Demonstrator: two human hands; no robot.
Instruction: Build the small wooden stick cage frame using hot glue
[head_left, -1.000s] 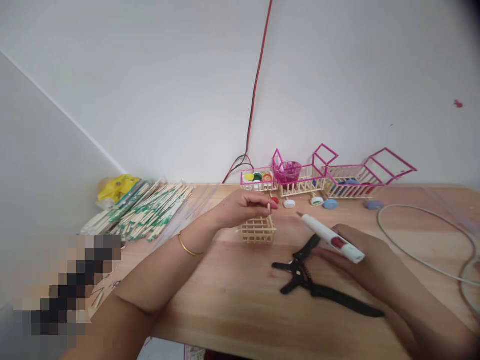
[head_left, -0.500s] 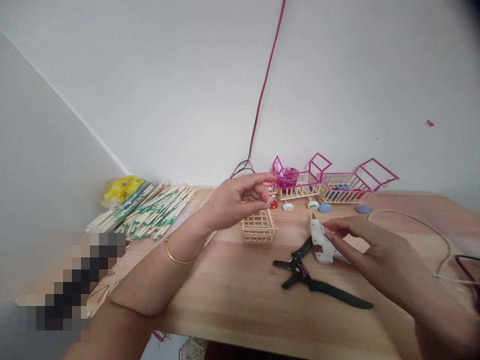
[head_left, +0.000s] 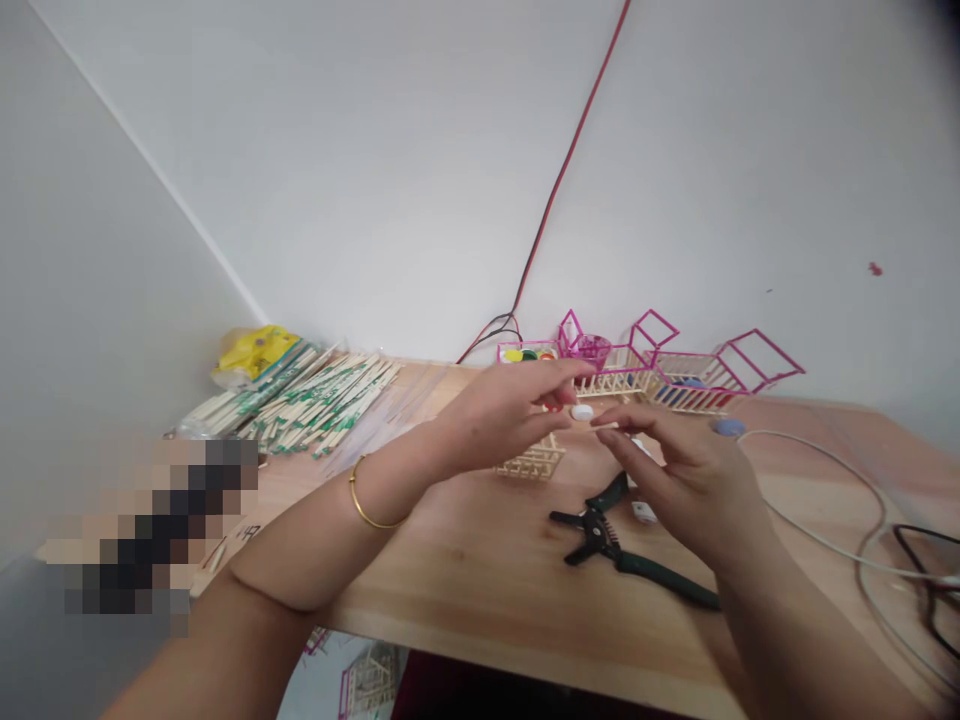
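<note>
My right hand pinches a short pale wooden stick between thumb and fingertips. My left hand reaches in from the other side, thumb and fingers parted, with nothing visible between them. Under it sits a small lattice of glued sticks, partly covered by the hand. A white glue gun lies mostly hidden behind my right hand. In front of it, wire strippers with dark green handles lie on the table with jaws apart.
At the back stand magenta-edged stick frames and a magenta-stained cup. Paper-wrapped chopsticks and a yellow bag are piled at left. A white cable loops across the right side. Paint-pot lids lie near the frames.
My right hand has left the glue gun, moved left and now holds the short stick. My left hand, which had it pinched, has parted its fingers. The view has shifted slightly.
</note>
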